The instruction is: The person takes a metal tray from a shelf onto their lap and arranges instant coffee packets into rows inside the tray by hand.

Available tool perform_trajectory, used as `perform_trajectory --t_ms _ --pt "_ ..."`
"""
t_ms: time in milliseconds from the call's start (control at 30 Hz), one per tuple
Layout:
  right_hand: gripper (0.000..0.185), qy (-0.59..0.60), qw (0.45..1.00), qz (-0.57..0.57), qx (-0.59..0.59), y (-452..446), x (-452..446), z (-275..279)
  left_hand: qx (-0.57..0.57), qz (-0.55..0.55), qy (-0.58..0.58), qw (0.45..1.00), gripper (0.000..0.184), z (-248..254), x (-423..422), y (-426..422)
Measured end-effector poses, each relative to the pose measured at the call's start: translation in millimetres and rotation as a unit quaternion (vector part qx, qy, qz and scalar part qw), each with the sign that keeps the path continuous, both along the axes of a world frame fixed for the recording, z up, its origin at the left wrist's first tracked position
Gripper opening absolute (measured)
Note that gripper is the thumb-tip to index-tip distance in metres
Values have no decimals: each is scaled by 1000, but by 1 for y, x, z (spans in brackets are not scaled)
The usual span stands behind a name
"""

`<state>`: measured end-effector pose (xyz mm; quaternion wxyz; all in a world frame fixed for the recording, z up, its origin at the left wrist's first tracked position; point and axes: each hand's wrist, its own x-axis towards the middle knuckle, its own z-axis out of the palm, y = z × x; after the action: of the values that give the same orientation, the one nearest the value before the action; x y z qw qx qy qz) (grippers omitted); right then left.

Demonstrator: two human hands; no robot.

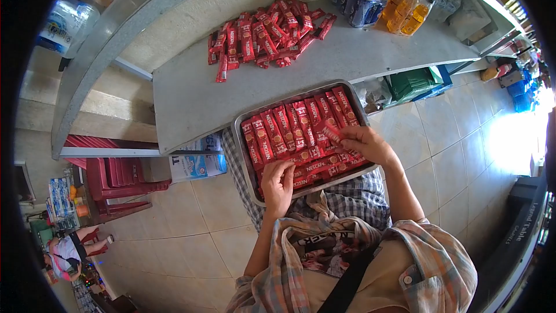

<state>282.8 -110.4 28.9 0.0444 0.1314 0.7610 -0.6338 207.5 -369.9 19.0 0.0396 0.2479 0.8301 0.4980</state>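
A metal tray [237, 139] lies on my lap, lined with red Nescafe coffee sachets. Most stand side by side in an upper row; others lie crosswise along the side nearest me. Over the right part of the tray, my right hand [368, 144] pinches one coffee sachet [330, 131] between thumb and fingers. At the tray's near left side is my left hand [278, 184], its fingers loosely bent over the sachets and nothing visible in its grasp. Its fingertips are close to the crosswise sachets; whether they touch cannot be made out.
A loose heap of red sachets [266, 35] lies on the grey shelf [191, 98] ahead. Blue cans [362, 6] and bottles of orange drink [408, 11] stand at its right. Stacked red plastic chairs [119, 177] are at left; a person [72, 252] is farther off.
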Motion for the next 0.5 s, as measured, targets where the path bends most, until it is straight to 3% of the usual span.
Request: perform_trajectory --t_ms 167,267,400,500 --pt "16 79 977 117 159 -24 -6 27 13 22 10 1000 11 6 -3 -3" --pt "20 44 961 178 206 -37 -6 21 -1 -3 5 1000 13 7 -2 -4" --pt "19 -19 953 138 268 -45 -6 13 -38 -92 35 994 15 4 2 -1" --pt "18 4 951 133 279 -41 -2 15 -100 -141 61 983 16 -6 9 -1"
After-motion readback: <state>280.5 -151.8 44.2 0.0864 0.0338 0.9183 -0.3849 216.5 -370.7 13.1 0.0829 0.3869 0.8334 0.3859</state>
